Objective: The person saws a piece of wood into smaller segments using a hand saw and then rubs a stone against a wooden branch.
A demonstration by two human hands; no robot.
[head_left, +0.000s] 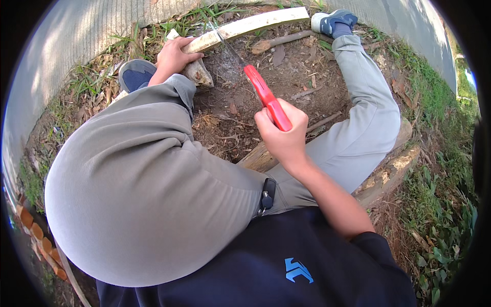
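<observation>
A pale wooden strip point(261, 23) lies across the far side, its right end by my right shoe. My left hand point(175, 57) grips its left end, fingers wrapped over it, just above a short piece of log point(198, 73). In my right hand point(284, 130) is a hand saw point(261, 86) with a red handle, held closed around its rear part. The thin blade runs away from me and crosses the strip a little to the right of my left hand. Fine pale sawdust lies on the soil beside the blade.
I sit with my legs apart, near a thick log point(388, 176). A stick point(284, 41) lies on the soil point(225, 133) between my legs. Beyond is a grey concrete surface point(97, 38). Grass and weeds point(434, 240) grow on the right; cut logs point(38, 233) are stacked at the lower left.
</observation>
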